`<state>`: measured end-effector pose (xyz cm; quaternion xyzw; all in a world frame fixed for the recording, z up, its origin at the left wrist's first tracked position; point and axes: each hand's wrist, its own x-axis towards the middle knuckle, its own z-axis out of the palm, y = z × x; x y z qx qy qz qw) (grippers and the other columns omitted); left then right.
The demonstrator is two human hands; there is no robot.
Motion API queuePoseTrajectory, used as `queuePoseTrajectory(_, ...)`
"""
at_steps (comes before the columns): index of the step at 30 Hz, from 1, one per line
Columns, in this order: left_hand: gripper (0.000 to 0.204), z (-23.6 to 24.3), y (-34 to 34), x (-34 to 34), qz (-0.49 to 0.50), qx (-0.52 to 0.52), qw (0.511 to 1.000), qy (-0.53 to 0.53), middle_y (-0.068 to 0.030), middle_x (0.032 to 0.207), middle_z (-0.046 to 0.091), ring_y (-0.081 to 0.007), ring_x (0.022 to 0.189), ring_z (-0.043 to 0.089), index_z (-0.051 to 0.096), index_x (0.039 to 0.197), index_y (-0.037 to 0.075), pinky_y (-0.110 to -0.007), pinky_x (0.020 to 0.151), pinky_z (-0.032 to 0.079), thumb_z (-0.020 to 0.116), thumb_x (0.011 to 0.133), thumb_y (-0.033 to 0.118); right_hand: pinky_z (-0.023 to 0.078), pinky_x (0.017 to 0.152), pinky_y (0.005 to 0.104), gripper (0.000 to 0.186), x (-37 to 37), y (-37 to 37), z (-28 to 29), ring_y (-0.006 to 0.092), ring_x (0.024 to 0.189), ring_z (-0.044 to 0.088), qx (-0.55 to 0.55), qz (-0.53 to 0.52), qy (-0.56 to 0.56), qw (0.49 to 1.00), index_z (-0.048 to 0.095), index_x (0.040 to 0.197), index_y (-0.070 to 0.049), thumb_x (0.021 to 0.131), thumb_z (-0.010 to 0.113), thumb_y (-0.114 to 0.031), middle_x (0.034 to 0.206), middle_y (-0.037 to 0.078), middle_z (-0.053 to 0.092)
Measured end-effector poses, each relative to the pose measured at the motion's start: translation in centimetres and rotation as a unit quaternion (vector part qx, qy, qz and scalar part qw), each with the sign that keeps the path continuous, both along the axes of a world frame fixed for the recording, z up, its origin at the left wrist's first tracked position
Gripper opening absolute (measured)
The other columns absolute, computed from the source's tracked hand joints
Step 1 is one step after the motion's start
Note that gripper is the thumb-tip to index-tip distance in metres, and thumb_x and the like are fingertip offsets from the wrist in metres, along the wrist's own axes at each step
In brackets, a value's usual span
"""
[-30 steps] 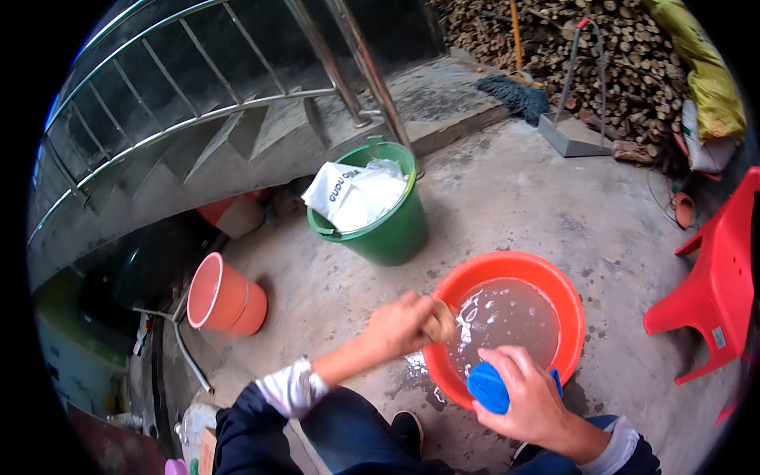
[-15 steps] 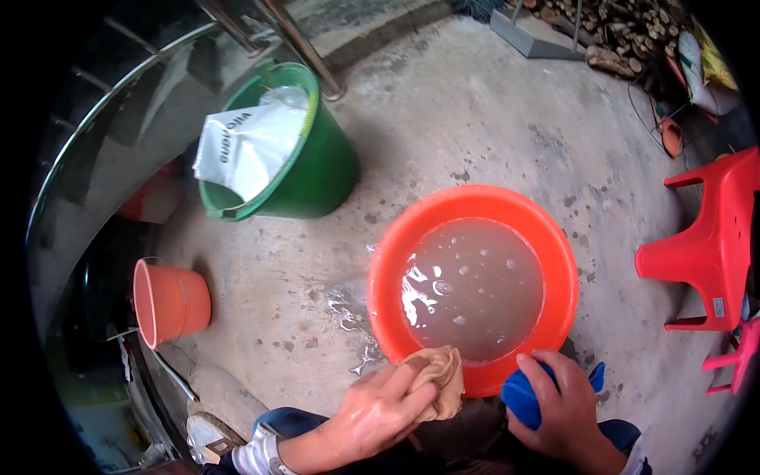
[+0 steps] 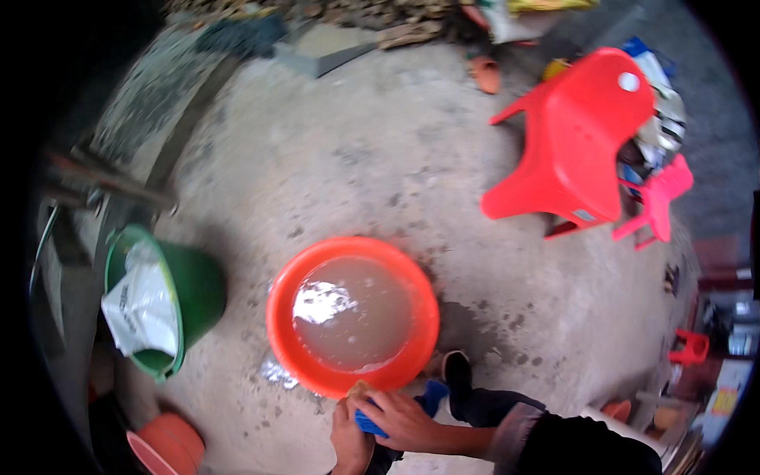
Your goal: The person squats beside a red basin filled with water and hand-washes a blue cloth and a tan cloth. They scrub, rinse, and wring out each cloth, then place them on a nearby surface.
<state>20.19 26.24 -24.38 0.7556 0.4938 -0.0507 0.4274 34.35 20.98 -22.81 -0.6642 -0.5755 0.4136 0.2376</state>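
Observation:
An orange-red basin (image 3: 430,321) of cloudy water stands on the floor in front of me. At its near rim my left hand (image 3: 348,439) and my right hand (image 3: 405,422) are close together, the right partly over the left. My right hand is closed on a blue cloth (image 3: 369,422), whose loose end sticks out toward my shoe. A bit of a tan cloth (image 3: 359,389) shows at the top between the hands. My left hand is closed around it, with most of its fingers hidden.
At the left, a green bucket (image 3: 202,289) holds a white bag (image 3: 142,305); an orange bucket (image 3: 170,443) is nearer. A red plastic stool (image 3: 566,142) and a pink chair (image 3: 661,198) stand at the right. A grey dustpan (image 3: 328,43) and firewood (image 3: 408,33) lie at the back.
My view has swung to the right, so the basin and buckets sit farther left. My hands, apart before with one cloth each, have come together at the basin's near side.

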Motion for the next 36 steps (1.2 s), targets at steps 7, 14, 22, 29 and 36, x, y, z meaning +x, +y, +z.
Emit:
queuePoseTrajectory(7,0.034,-2.4,-5.1,0.8,0.059,0.077,0.994,-0.041,-0.0195,0.112,0.053,-0.0386,0.103,0.054,0.052,0.115,0.005,-0.042,0.087,0.046,0.058,0.083,0.01,0.04,0.097,0.0434,0.077,-1.9,-5.6,-2.2,0.0351,0.118,0.047,0.025,-0.135,-0.008,0.991,0.04,0.139,-0.007,0.07,0.074,-0.017,0.13,0.016,0.044)
queuePoseTrajectory(14,0.027,2.2,-10.6,-6.4,0.009,0.023,0.989,-0.147,-0.0178,0.11,0.057,-0.0358,0.101,0.056,0.054,0.11,0.006,-0.042,0.083,0.047,0.058,0.083,0.008,0.044,0.086,0.0411,0.078,4.2,-14.2,7.9,0.0312,0.105,0.053,0.009,-0.101,-0.117,0.988,0.045,0.134,-0.008,0.064,0.078,-0.017,0.124,0.013,0.048)
queuePoseTrajectory(22,0.03,20.8,-2.8,-10.7,0.312,-0.4,0.796,-0.332,-0.0123,0.112,0.06,-0.0227,0.092,0.06,0.054,0.116,0.006,-0.037,0.069,0.051,0.058,0.089,0.019,0.044,0.092,0.0444,0.066,15.3,-19.2,26.0,0.0373,0.111,0.051,-0.002,-0.437,-0.128,0.89,0.048,0.127,-0.01,0.066,0.073,-0.015,0.117,0.018,0.051)
queuePoseTrajectory(29,0.031,34.6,1.5,-4.1,0.348,-0.459,0.765,-0.286,-0.011,0.113,0.061,-0.0221,0.093,0.06,0.054,0.117,0.007,-0.036,0.069,0.051,0.058,0.089,0.02,0.046,0.091,0.0412,0.069,14.8,-21.6,38.7,0.0369,0.109,0.054,0.041,-0.465,-0.02,0.884,0.046,0.13,-0.011,0.07,0.076,-0.024,0.119,0.019,0.051)
queuePoseTrajectory(36,0.032,43.3,-2.1,1.3,0.368,-0.462,0.75,-0.296,-0.0097,0.114,0.061,-0.0215,0.094,0.06,0.054,0.119,0.008,-0.035,0.069,0.051,0.058,0.09,0.022,0.045,0.092,0.0413,0.069,14.8,-25.0,46.8,0.0355,0.11,0.054,0.054,-0.439,0.024,0.896,0.047,0.131,-0.012,0.07,0.076,-0.026,0.118,0.018,0.051)
